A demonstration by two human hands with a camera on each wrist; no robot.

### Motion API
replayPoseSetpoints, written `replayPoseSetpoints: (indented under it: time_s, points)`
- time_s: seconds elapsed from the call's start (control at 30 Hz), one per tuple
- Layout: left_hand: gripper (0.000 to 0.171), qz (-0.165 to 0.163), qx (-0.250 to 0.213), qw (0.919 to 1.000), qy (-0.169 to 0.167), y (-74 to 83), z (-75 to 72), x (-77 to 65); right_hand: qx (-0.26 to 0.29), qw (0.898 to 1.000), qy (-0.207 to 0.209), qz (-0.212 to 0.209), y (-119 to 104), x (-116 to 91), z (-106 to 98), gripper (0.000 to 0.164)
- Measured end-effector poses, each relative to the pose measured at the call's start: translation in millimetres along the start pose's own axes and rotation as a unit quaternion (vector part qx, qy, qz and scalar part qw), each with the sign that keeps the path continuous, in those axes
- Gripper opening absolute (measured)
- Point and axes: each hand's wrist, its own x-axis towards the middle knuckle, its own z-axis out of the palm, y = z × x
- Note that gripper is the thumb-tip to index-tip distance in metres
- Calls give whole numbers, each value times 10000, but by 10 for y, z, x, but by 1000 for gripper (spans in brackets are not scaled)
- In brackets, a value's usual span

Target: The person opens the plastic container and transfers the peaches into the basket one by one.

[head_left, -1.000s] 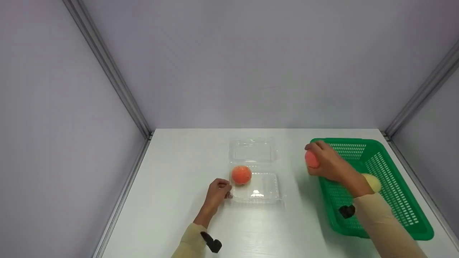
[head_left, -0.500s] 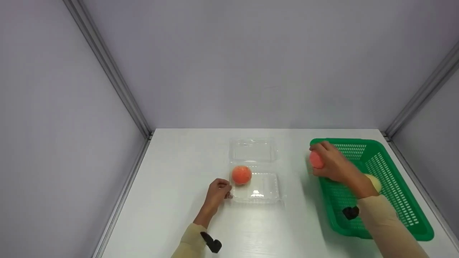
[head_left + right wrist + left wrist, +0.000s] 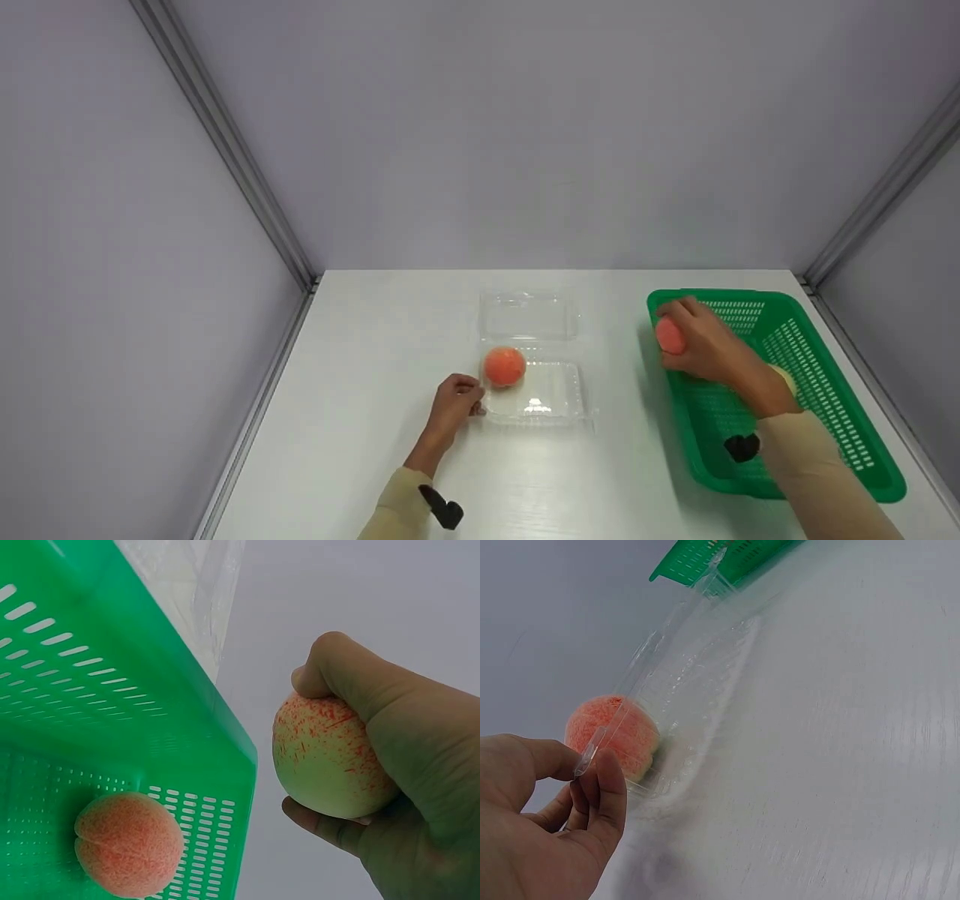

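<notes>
My left hand (image 3: 456,397) pinches the near-left edge of a clear plastic clamshell container (image 3: 555,382), whose lid (image 3: 529,315) lies folded back behind it. An orange-red peach (image 3: 505,367) sits in the container's left part, seen close beside my fingers in the left wrist view. My right hand (image 3: 701,345) grips another peach (image 3: 322,757), pale green with red specks, over the far-left corner of the green basket (image 3: 694,465). Down inside the basket, the right wrist view shows a pinkish peach (image 3: 129,844). A yellowish fruit (image 3: 786,379) there is partly hidden behind my right wrist.
The basket stands at the right side of the white table (image 3: 360,360), with its perforated walls rising around the fruit. Grey panels (image 3: 555,135) enclose the table at the back and both sides.
My right hand has moved slightly right with its peach, further over the basket's left rim. The left hand, the container and the peach in it have stayed put.
</notes>
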Motion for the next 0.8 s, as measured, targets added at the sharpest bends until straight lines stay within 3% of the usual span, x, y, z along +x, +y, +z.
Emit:
replayPoseSetpoints:
  time_s: [0.8]
  points:
    - [20,38,31,10000,12,27,2,11,48,9994,-136,326,70,-146,-88,59]
